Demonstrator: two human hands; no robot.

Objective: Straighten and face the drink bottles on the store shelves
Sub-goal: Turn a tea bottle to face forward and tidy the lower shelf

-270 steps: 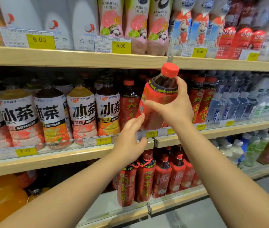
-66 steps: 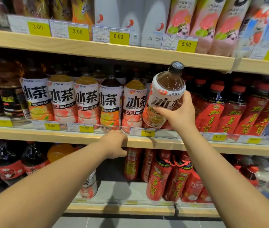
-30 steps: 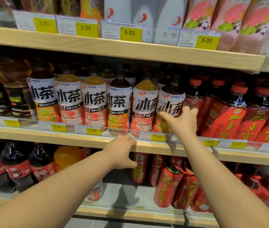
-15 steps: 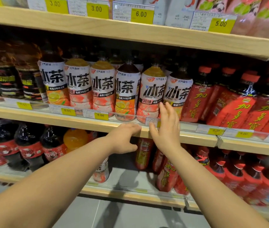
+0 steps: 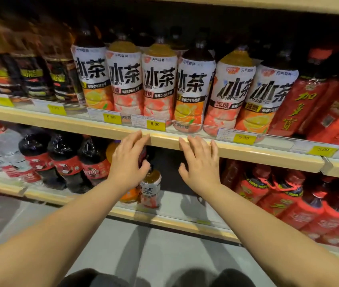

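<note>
- Our left hand (image 5: 128,162) and right hand (image 5: 200,164) hang released, grasping nothing, before the middle shelf edge (image 5: 257,154).
- Six white-labelled tea bottles (image 5: 159,85) stand above, labels facing us.

Along your pale wooden upper shelf (image 5: 247,151), the tea bottles (image 5: 160,88) wear white labels with bold black characters, above either an orange lemon print or a pink-red fruit print. The liquid at their necks is amber or dark brown. Toward the shelf's right end you see red bottles (image 5: 301,108) with yellow characters. Toward its left end are dark bottles (image 5: 32,75) banded in yellow. The price tags (image 5: 155,124) on the front edge are yellow. On your lower shelf (image 5: 174,221), black cola bottles (image 5: 65,164) carry red labels at the left end, and red-wrapped bottles (image 5: 301,206) fill the right.
</note>
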